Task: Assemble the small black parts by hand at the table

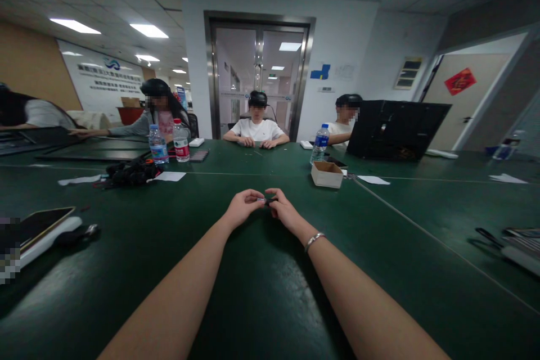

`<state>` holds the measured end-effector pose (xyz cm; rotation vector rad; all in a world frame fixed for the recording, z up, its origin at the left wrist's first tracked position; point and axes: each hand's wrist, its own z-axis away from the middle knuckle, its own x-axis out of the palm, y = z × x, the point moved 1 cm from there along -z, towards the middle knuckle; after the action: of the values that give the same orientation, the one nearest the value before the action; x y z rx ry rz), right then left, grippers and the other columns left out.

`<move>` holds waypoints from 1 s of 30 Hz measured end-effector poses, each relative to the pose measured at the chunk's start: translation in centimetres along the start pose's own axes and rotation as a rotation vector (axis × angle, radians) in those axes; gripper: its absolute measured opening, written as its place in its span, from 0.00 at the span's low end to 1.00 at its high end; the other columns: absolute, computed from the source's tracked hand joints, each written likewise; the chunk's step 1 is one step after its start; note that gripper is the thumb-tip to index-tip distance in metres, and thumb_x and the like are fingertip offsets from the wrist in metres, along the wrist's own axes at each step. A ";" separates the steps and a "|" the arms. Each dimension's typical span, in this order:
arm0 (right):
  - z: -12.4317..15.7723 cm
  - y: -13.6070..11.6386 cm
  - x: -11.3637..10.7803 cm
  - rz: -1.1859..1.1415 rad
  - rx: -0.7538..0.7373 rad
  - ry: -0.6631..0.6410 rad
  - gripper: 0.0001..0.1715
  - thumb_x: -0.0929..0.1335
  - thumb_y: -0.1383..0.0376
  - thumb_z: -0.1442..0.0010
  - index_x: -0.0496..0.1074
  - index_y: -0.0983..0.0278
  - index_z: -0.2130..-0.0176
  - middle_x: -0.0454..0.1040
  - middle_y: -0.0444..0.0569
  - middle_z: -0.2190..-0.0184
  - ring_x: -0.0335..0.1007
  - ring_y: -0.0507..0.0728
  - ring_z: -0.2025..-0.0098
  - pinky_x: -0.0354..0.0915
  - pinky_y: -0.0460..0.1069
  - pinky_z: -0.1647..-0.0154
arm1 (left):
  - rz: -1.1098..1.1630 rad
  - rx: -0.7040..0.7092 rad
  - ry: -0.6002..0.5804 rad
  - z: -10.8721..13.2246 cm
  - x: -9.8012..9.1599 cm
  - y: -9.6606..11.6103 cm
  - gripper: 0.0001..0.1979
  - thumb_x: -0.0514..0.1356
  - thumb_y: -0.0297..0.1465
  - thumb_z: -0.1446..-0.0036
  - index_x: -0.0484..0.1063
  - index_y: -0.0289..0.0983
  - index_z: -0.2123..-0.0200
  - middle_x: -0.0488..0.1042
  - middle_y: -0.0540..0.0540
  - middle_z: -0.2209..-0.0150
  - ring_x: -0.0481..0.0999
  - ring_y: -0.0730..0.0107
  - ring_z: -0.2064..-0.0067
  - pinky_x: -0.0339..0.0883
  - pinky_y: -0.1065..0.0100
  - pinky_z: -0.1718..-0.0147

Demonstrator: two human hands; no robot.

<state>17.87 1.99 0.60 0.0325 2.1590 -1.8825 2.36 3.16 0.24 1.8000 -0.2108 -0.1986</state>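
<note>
Over the middle of the green table (253,304), my left hand (243,206) and my right hand (286,211) meet at their fingertips. Between them is a small thin object (267,201), dark toward the right and pale or shiny toward the left. The left fingertips pinch its pale end, while the right thumb and fingers are closed on its dark part. A silver bracelet circles my right wrist. The object is too small to name.
An open cardboard box (327,175) stands beyond my right hand, with a water bottle (320,144) behind it. A black cable bundle (133,172) and two bottles are at the left. A large black case (396,130) stands at the right. Several people sit around the table.
</note>
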 end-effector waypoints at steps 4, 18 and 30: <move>-0.1 0.0 -0.3 -0.049 0.023 -0.019 0.25 0.60 0.69 0.51 0.59 0.60 0.52 0.63 0.40 0.71 0.58 0.46 0.80 0.53 0.44 0.80 | 0.014 -0.010 -0.005 0.0 0.1 -0.1 0.15 0.68 0.32 0.60 0.72 0.32 0.68 0.77 0.44 0.67 0.77 0.68 0.65 0.67 0.61 0.56; -0.2 0.2 -0.1 -0.168 0.016 -0.029 0.24 0.61 0.68 0.52 0.58 0.60 0.52 0.62 0.39 0.71 0.61 0.46 0.83 0.51 0.43 0.85 | -0.030 -0.005 -0.024 -0.1 0.1 -0.1 0.15 0.67 0.32 0.58 0.72 0.34 0.65 0.77 0.44 0.66 0.76 0.66 0.62 0.67 0.62 0.55; 0.0 0.3 -0.1 -0.270 -0.014 0.006 0.26 0.68 0.67 0.50 0.59 0.61 0.51 0.63 0.38 0.74 0.68 0.48 0.77 0.63 0.44 0.78 | -0.050 0.006 0.053 -0.1 -0.3 0.0 0.17 0.68 0.35 0.60 0.74 0.33 0.66 0.77 0.42 0.63 0.75 0.65 0.60 0.65 0.61 0.54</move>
<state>17.99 2.09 0.34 -0.2697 2.2769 -2.0081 2.11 3.37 0.26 1.8150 -0.1296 -0.1856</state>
